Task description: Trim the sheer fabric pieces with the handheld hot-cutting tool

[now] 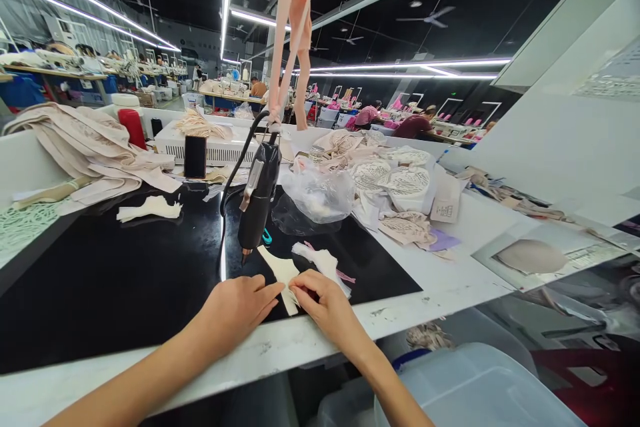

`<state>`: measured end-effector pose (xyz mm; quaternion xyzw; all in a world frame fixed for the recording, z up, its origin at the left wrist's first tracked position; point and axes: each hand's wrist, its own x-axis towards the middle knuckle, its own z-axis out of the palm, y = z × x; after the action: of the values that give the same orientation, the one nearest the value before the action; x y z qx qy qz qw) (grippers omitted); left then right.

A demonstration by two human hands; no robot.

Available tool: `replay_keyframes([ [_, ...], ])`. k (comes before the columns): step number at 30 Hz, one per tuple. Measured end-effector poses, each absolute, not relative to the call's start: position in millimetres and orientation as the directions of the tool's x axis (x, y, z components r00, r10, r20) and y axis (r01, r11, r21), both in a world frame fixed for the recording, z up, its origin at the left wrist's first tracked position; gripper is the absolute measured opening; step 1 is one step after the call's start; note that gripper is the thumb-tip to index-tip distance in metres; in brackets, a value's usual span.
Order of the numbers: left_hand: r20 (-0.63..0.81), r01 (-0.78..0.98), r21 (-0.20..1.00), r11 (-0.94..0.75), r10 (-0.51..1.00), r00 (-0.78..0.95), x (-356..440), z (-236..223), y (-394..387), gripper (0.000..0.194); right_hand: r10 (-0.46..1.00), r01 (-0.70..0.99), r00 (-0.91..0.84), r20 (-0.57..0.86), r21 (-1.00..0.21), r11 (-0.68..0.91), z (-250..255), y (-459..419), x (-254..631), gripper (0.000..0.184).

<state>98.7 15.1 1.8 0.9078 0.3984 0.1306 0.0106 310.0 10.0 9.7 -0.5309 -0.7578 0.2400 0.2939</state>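
A cream, curved cut fabric piece lies near the front edge of the black work surface. My left hand rests flat beside it with fingers stretched out, the fingertips touching its left edge. At the piece's right side my right hand has thumb and fingers pinched together on the edge. Just above hangs a black hand-held electric tool with a copper-coloured tip pointing down, apart from both hands. To the right lies a stack of similar cream pieces with a pink strip under it. A small teal object sits behind the tool.
Pinkish fabric strips suspend the tool. A clear plastic bag and printed fabric pieces crowd the back right. Another cream piece lies at left, near a phone. Below the table's right edge stands a translucent bin.
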Motion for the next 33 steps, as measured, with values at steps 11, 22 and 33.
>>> replay_keyframes([
  [11, 0.228, 0.71, 0.135, -0.691, 0.719, 0.656, 98, 1, 15, 0.028, 0.972, 0.541, -0.156, 0.175, -0.808, 0.233, 10, 14, 312, 0.02],
  [22, 0.225, 0.711, 0.191, -0.677, 0.735, 0.639, 101, 7, 17, 0.028, 0.976, 0.257, 0.035, 0.214, -0.946, 0.198, 40, 55, 301, 0.032],
  [33, 0.215, 0.636, 0.488, -0.598, 0.788, 0.577, 100, 7, 18, 0.03, 0.844, 0.086, 0.182, 0.505, -0.863, 0.498, 70, 37, 290, 0.032],
])
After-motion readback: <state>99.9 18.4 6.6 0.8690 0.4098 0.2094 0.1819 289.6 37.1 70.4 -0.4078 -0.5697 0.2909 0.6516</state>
